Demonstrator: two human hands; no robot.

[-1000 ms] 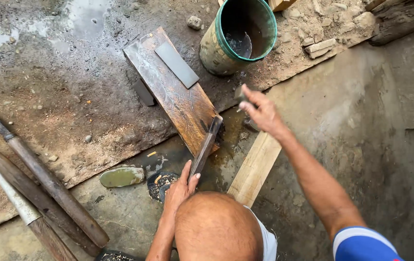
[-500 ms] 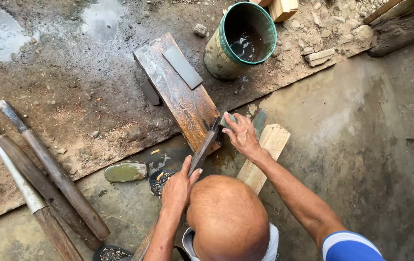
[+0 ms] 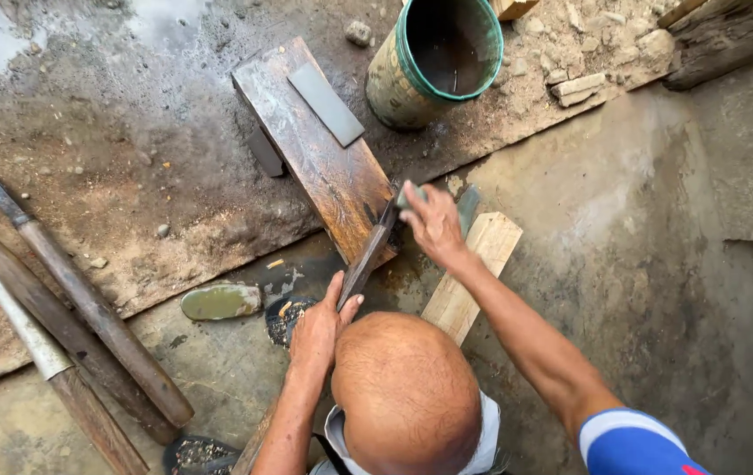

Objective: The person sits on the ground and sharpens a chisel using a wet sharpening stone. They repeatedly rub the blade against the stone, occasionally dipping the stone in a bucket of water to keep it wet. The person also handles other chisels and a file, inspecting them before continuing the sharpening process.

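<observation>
Blade (image 3: 367,255), pinned flat by the left hand (image 3: 319,330) on the wet plank (image 3: 323,167), could slip and cut as the right hand (image 3: 433,224), clenched round a small stone (image 3: 410,193), rubs.

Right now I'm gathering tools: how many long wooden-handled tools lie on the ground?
3, side by side at the left: one nearest the plank, one in the middle, one outermost. Their ends run out of frame.
</observation>
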